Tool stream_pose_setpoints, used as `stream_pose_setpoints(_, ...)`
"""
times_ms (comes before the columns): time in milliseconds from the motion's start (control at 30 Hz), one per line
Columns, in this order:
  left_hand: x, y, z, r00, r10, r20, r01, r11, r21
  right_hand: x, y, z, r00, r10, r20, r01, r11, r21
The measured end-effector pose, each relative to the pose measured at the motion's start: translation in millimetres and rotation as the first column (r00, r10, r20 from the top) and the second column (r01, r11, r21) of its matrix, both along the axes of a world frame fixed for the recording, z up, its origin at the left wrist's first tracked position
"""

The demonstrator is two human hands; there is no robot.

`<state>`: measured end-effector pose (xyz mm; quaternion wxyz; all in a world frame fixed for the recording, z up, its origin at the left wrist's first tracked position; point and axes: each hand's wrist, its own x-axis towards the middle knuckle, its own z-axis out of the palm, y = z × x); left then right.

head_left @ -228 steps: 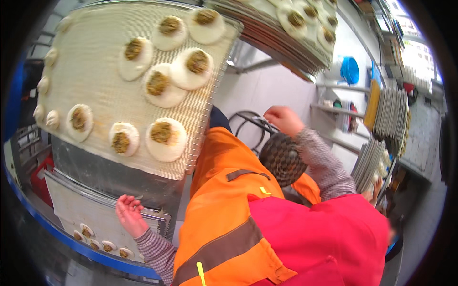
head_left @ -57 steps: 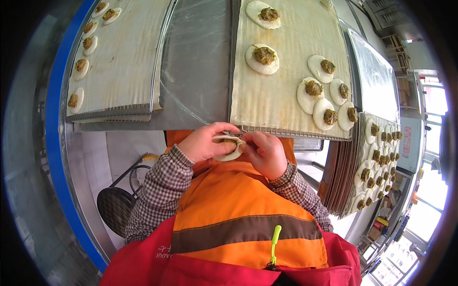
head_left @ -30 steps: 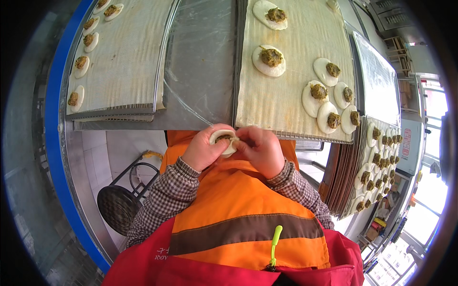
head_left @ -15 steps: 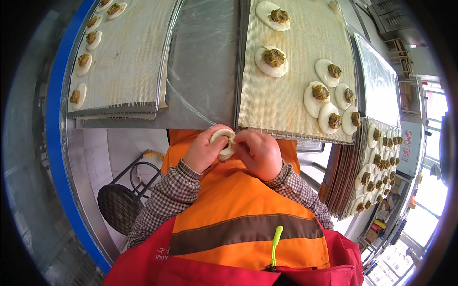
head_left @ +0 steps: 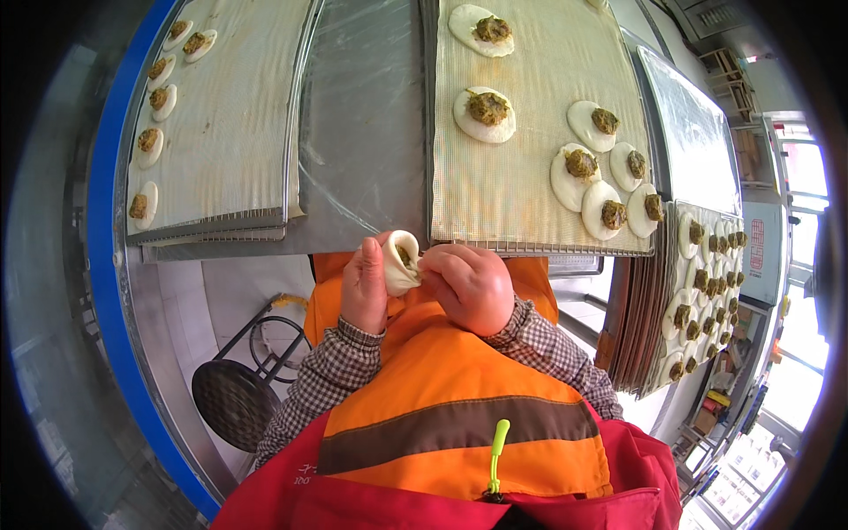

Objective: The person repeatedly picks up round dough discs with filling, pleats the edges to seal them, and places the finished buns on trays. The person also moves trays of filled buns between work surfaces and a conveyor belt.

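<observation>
Thumb [head_left: 372, 260] now out, my left hand [head_left: 363, 287] holds the bun [head_left: 402, 282] from its left; my right hand [head_left: 470, 281] pinches its right (filling [head_left: 404, 255] showing).

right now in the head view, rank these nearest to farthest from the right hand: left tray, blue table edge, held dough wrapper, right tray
1. Dough wrapper: pinched in the right hand's grip
2. Right tray: just ahead
3. Left tray: ahead and left
4. Blue table edge: far left, beyond the left tray
</observation>
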<state>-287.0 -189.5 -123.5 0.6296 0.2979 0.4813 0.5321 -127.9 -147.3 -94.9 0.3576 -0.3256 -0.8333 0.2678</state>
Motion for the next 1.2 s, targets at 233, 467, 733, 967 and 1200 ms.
stream_pose_setpoints(233,-10.0,2.8,-2.3,0.967,-0.089,-0.241,0.103,0.994,0.045,3.5,2.1,8.6,0.999,-0.047,-0.004,0.043,0.933,-0.358)
stream_pose_setpoints(467,-18.1,12.0,-2.0,0.952,-0.295,-0.08,0.295,0.955,-0.014,2.2,-0.3,2.7,0.938,-0.199,-0.285,-0.141,0.532,-0.835)
stream_pose_setpoints(733,-18.5,12.8,0.3,0.957,-0.27,-0.108,0.271,0.963,-0.007,3.5,0.5,9.9,0.998,-0.053,-0.036,0.038,0.937,-0.346)
stream_pose_setpoints(967,-18.2,13.0,6.7,0.925,-0.302,-0.231,0.344,0.923,0.172,6.7,0.0,10.7,0.994,-0.106,0.029,0.096,0.716,-0.691)
stream_pose_setpoints(1200,-22.7,20.9,1.4,0.883,-0.47,0.0,0.47,0.883,-0.02,4.6,-2.7,16.7,0.987,-0.122,-0.104,0.042,0.824,-0.565)
